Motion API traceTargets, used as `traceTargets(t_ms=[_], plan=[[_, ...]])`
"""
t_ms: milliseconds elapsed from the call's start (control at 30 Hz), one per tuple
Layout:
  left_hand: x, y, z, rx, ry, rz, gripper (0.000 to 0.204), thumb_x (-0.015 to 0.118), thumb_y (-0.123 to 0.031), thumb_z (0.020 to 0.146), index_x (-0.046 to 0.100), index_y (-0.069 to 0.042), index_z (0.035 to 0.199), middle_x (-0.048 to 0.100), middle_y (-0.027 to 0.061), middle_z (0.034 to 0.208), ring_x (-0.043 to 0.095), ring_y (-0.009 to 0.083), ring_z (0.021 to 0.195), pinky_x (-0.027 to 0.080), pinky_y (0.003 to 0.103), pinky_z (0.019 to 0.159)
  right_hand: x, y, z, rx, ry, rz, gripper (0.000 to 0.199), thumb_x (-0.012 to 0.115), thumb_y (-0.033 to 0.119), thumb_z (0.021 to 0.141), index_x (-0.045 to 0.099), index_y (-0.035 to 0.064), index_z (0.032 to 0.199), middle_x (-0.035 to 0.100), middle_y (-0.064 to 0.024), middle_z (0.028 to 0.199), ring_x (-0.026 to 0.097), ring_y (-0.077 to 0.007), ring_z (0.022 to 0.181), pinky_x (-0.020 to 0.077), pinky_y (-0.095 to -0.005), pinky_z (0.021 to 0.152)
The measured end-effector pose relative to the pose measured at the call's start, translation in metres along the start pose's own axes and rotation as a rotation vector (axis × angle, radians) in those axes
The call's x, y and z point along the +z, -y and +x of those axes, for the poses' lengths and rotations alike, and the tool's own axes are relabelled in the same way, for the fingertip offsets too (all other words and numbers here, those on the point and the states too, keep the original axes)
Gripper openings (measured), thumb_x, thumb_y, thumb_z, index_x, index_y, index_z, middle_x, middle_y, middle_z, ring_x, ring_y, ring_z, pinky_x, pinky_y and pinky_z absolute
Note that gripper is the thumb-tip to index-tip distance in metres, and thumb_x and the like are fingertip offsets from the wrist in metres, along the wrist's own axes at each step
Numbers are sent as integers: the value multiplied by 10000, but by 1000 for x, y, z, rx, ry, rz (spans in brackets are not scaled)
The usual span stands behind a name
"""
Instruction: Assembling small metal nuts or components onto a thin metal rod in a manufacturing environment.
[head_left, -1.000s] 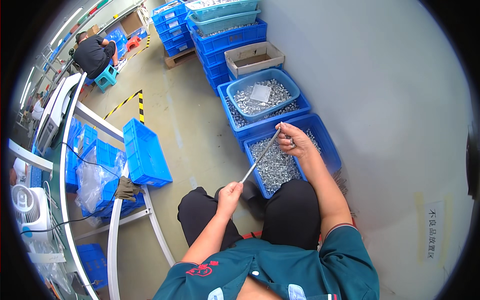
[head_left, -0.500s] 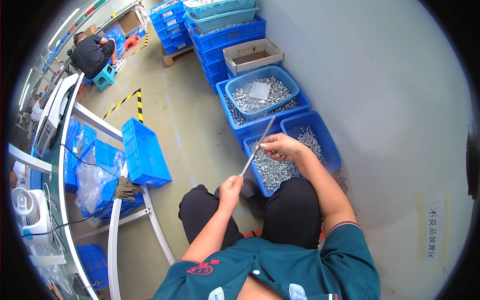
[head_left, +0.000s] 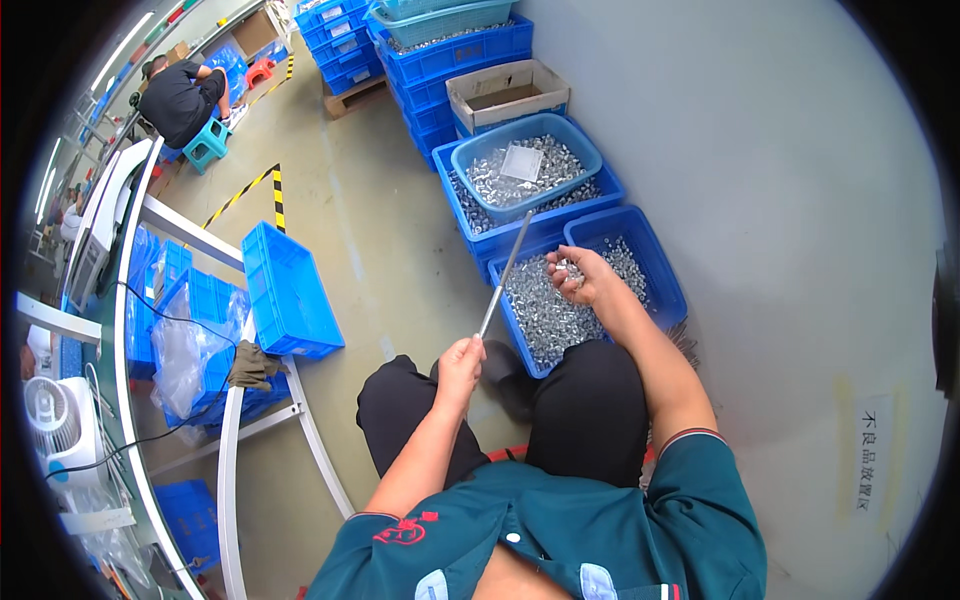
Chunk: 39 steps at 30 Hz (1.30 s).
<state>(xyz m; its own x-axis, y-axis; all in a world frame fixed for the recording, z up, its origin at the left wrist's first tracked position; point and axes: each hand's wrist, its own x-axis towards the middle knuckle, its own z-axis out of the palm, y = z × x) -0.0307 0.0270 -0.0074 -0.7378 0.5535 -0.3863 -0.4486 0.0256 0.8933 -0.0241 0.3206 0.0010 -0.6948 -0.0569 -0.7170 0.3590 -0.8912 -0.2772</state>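
My left hand [head_left: 462, 372] is closed round the lower end of a thin metal rod [head_left: 507, 270], which slants up and away over the bin. To its right, my right hand [head_left: 592, 280] is turned partly palm up, fingers curled round several small shiny metal parts [head_left: 570, 269]; their exact kind is too small to tell. It hovers above a blue bin [head_left: 664, 288] heaped with similar small metal parts [head_left: 545, 315]. Just beyond sits a light blue basin [head_left: 590, 187] of such parts, a pale flat square [head_left: 522, 162] lying on top. The basin rests in a larger blue crate [head_left: 470, 258].
Blue crates [head_left: 455, 65] and an open pale box [head_left: 507, 92] stand along the wall. At left are a tilted blue crate [head_left: 290, 300], a white table frame [head_left: 229, 480] and a fan [head_left: 55, 415]. A person [head_left: 178, 105] sits on a teal stool [head_left: 206, 146] farther off.
My right hand has come off the rod and moved slightly right, its palm now showing metal parts. The rod's far end has swung a little left and stands steeper in my left hand.
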Motion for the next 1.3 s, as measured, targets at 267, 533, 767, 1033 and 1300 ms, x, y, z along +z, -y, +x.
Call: traceTargets(t_ms=[267, 533, 767, 1033, 1300], plan=[[-1, 7, -1, 112, -22, 105, 336, 501, -327, 913, 482, -100, 667, 322, -78, 473, 239, 22, 375, 159, 204, 359, 13, 0, -21, -157, 147, -111, 176, 537, 136, 863, 523, 17, 992, 535, -61, 791, 412, -53, 506, 271, -149, 343], [-6, 10, -5, 146, -54, 203, 333, 541, -260, 896, 506, -75, 621, 395, -64, 529, 341, 23, 489, 273, 201, 455, 10, -2, -21, -236, 311, -90, 228, 553, 295, 884, 539, 75, 941, 505, -7, 679, 399, -52, 461, 256, -159, 328], [-8, 18, -2, 180, -61, 233, 328, 547, -255, 890, 515, -61, 628, 399, -65, 533, 346, 26, 505, 284, 206, 466, 12, 3, -23, -158, 383, 2, 261, 524, 303, 896, 536, 65, 1004, 518, -26, 726, 399, -57, 477, 261, -164, 349], [-10, 21, -3, 173, -53, 305, 321, 553, -249, 883, 518, -50, 634, 401, -57, 542, 345, 33, 519, 293, 215, 479, 17, 0, -30, -187, 348, 32, 309, 521, 335, 896, 544, 73, 1056, 482, -19, 698, 391, -59, 482, 255, -164, 361], [-8, 20, -3, 157, -30, 299, 322, 545, -242, 888, 508, -51, 631, 394, -59, 543, 337, 33, 522, 290, 213, 480, 15, 2, -30, -190, 347, -15, 257, 552, 253, 881, 559, 93, 1082, 489, -21, 691, 394, -63, 486, 258, -169, 362]])
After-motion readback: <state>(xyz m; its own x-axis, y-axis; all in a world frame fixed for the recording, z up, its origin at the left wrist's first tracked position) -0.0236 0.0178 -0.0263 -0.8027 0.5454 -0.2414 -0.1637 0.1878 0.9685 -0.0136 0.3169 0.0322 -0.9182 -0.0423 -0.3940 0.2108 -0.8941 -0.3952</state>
